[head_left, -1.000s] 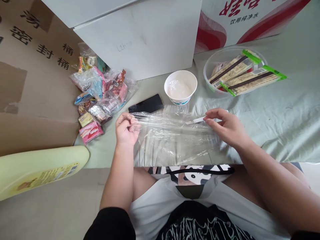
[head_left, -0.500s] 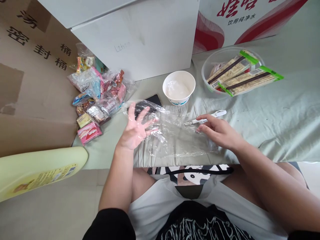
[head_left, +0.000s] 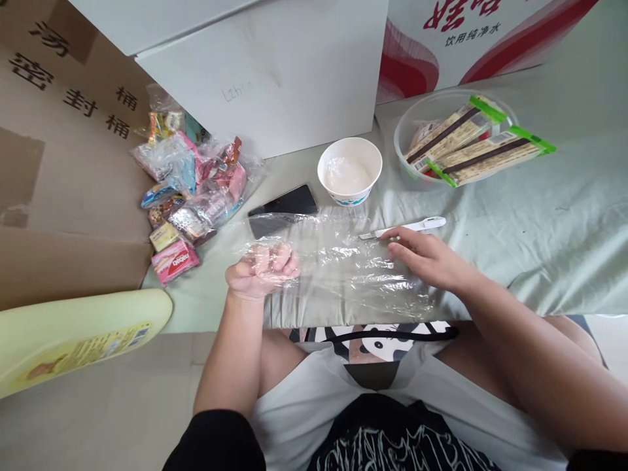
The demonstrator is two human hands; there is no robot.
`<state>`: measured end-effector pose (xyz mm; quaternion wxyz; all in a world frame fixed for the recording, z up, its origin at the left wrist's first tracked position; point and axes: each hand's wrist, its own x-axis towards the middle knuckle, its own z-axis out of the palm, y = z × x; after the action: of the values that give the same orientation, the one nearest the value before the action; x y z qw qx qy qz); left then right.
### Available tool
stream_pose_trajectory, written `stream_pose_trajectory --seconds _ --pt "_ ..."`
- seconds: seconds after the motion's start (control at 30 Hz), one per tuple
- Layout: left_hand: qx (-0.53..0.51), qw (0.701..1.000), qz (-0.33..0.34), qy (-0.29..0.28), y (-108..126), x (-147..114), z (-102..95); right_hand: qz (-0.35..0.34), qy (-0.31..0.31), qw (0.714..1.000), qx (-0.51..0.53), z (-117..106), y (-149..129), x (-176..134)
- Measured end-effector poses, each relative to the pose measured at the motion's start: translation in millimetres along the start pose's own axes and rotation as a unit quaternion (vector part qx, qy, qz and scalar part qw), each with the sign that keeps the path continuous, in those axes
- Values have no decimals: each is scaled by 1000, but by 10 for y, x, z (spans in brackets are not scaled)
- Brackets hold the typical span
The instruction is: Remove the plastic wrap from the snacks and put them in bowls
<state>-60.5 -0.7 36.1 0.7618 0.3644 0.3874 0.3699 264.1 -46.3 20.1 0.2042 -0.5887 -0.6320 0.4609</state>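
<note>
A crinkled sheet of clear plastic, likely a bag [head_left: 338,268], stretches between my hands over the cloth. Palm up, my left hand [head_left: 262,269] lies at its left end, seen through the film, with its fingers curled in on the plastic. My right hand [head_left: 424,255] is at the right part, thumb and forefinger closed on the film. Just beyond those fingertips a white utility knife [head_left: 426,224] lies on the cloth, its blade pointing left. A black phone [head_left: 294,200] lies past my left hand, its near corner behind the film.
A white paper bowl [head_left: 350,173] stands at the back middle. To its right is a clear plastic bowl [head_left: 400,134] with long snack packets [head_left: 495,157]. Wrapped snacks [head_left: 196,190] pile at left, beside a cardboard box [head_left: 73,183] and a yellow bottle [head_left: 88,337]. White boxes [head_left: 275,72] stand behind.
The spread fingers of my left hand have curled in, and that hand has lowered. The plastic lies flatter and tauter, uncovering more of the phone. My right hand has hardly moved.
</note>
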Motion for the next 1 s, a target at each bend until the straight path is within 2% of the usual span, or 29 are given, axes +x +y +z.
stream_pose_trajectory --seconds 0.13,0.3,0.47,0.53,0.63,0.7,0.8,0.87,0.97,1.0 --pt "1 1000 2 9 -56 -11 -119 30 -66 997 41 -30 -15 -39" --pt "4 999 -4 -34 -34 -6 -193 59 -121 973 189 -56 -43 -99" --pt "12 1000 11 -11 -72 -34 -271 141 -180 956 182 -105 -16 -130" --pt "15 1000 15 2 -113 -57 -333 130 -214 945 209 -105 -20 -139" --pt "18 1000 12 -6 -161 -87 -401 70 -252 933 248 -55 -60 -138" --pt "25 1000 9 -16 -174 -100 -418 36 -254 931 259 0 -86 -122" --pt "37 999 5 -19 -181 -94 -424 21 -222 934 279 63 -90 -87" --pt "10 997 25 -78 -186 -71 -430 32 -209 932 296 79 -74 -70" --pt "-60 970 51 -231 -198 -31 -441 56 -222 923 310 80 -52 -61" --pt "-69 962 46 -259 -203 -23 -444 61 -227 920 312 81 -47 -61"
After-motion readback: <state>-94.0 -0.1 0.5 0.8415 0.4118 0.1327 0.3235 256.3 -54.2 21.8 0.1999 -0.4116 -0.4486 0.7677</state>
